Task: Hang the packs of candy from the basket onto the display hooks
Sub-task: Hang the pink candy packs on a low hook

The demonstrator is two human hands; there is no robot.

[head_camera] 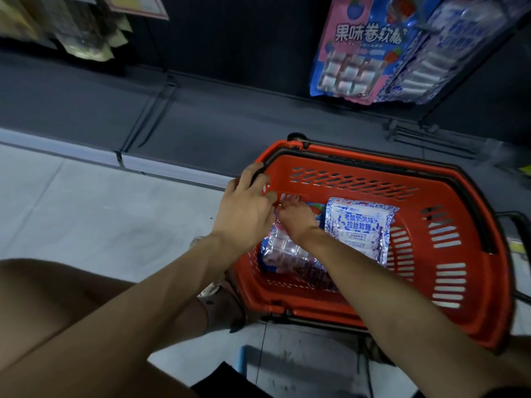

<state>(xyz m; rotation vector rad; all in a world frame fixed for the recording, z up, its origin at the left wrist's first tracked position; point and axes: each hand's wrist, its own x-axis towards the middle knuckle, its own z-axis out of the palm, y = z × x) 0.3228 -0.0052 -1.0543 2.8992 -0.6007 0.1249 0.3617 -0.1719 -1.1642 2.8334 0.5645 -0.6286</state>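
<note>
Grey floor (71, 214); dark display wall (230, 33); dim light.

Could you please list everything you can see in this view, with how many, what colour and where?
basket: one, red with black handles, on the floor before the shelving
blue and white pack: one, flat in the basket's right half
pink and blue pack: one, in the basket's left half, partly under the hands
hanging fruit pack: one seen, pink and blue, on the display, upper right
hanging blue and white packs: count unclear, beside it
tan packs: several, blurred, hanging upper left
shelving base: one, dark grey, behind the basket
floor: light grey, left
left hand: over the basket's left rim, fingertips at the pink and blue pack's top edge
right hand: fingers curled on that pack's top edge
</note>
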